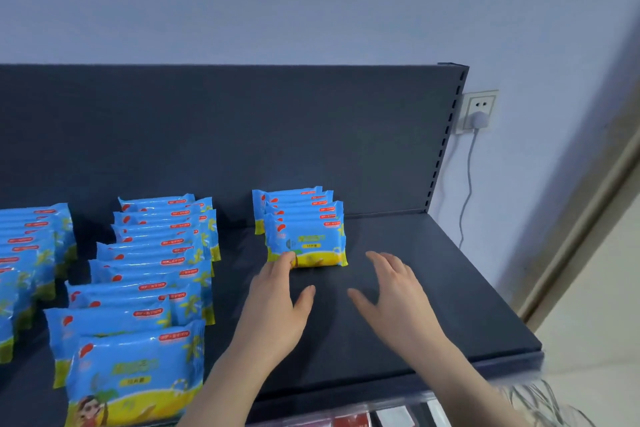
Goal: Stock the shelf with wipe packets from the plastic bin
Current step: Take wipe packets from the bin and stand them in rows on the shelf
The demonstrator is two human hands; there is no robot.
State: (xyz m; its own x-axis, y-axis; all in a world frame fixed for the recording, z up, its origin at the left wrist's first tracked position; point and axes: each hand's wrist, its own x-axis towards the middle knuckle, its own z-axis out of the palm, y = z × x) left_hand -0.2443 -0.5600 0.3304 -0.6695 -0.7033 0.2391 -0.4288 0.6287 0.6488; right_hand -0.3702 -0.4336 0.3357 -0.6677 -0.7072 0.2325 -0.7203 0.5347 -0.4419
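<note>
Blue and yellow wipe packets stand upright in 3 rows running front to back on a dark grey shelf [433,288], seen from above by the person stocking it. The left row [27,246], partly cut off by the picture's edge, and the middle row [156,253] both reach close to the front. The right-hand row [298,204] is short and sits only at the back of the shelf.

The left hand [277,298] is flat with fingers straight, its fingertips touching the lower left corner of that short row's front packet [306,241], thumb held apart. The right hand [394,291] is spread wide and holds nothing, hovering over bare shelf just right of the same packet without touching it.

Stocking looks well over halfway. 2 rows appear nearly full, while the third has most of its depth left to fill, and bare shelf lies further right. No plastic bin is visible. A wall socket [479,111] with a plug sits beyond the shelf's right end.
</note>
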